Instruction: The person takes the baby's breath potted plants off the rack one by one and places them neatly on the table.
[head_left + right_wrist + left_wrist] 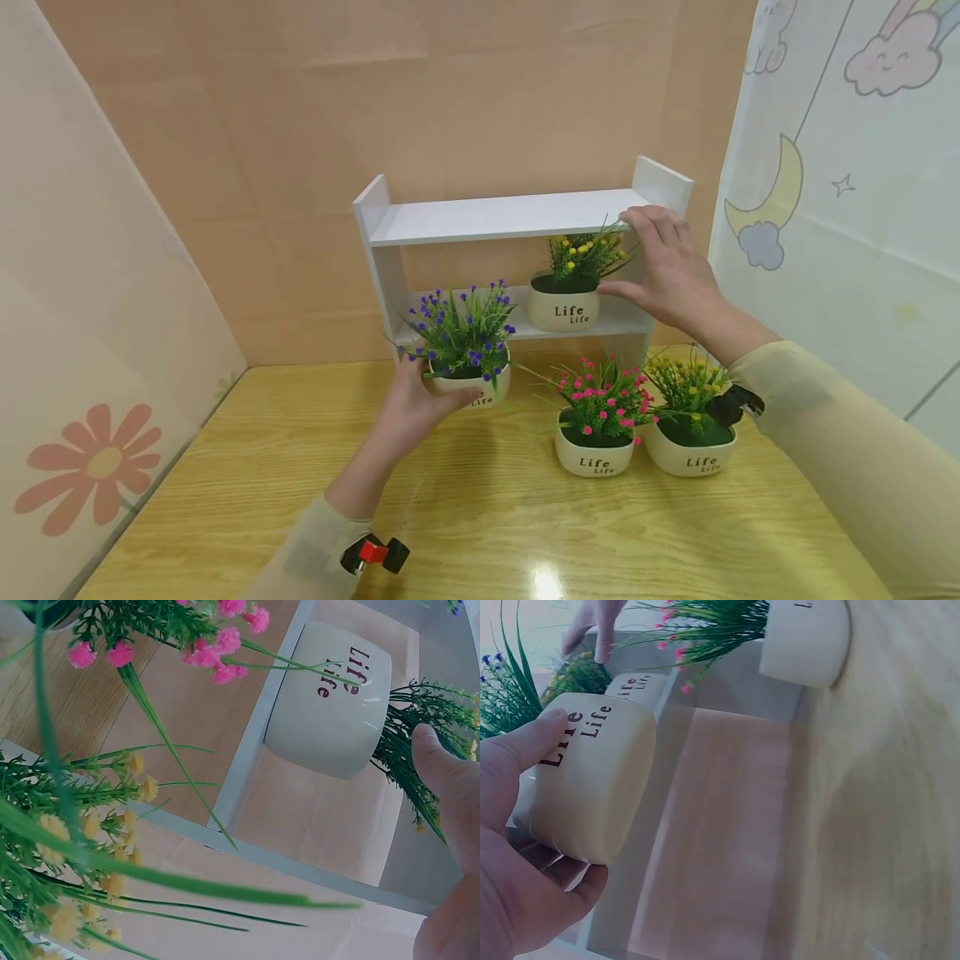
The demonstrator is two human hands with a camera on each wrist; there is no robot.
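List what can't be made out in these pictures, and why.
Head: first letters of the upper word on the purple-flowered pot, hidden by the left hand.
Left wrist: most lettering on the pink-flowered pot, cut off by the top edge.
Right wrist: four fingers of the right hand, cut off by the right edge.

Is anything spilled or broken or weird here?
No, nothing stands out. The pink-flowered pot and front yellow-flowered pot stand upright on the table, the other yellow-flowered pot sits on the shelf, and the left hand holds the purple-flowered pot. I see no spill or crack.
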